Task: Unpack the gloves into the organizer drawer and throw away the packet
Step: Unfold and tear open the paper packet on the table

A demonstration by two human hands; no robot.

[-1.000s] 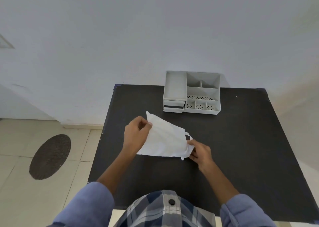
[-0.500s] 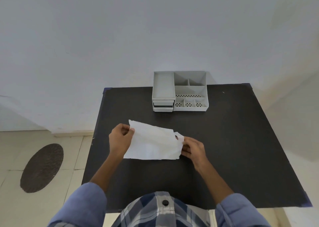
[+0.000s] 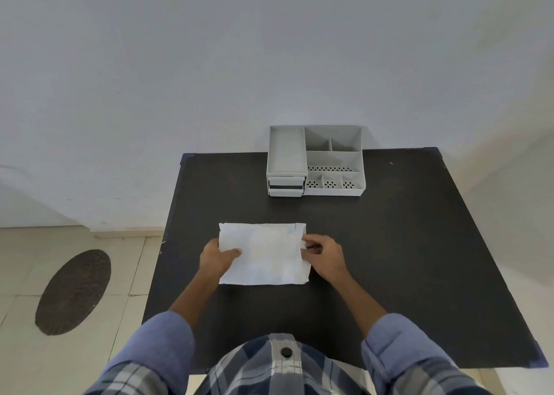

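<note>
Lying between both hands [image 3: 325, 255]: packet [image 3: 263, 253]

Bare table [image 3: 404, 244] all round — only organizer [image 3: 316, 162] at back.

rolled blue sleeves [image 3: 398, 343], plaid shirt [image 3: 269, 367], dark button [image 3: 286, 352]

A white packet [image 3: 263, 253] is held flat near the desk's [image 3: 419, 244] front-left area. A grey organizer [image 3: 316, 162], drawers shut, is set at the back edge.
</note>
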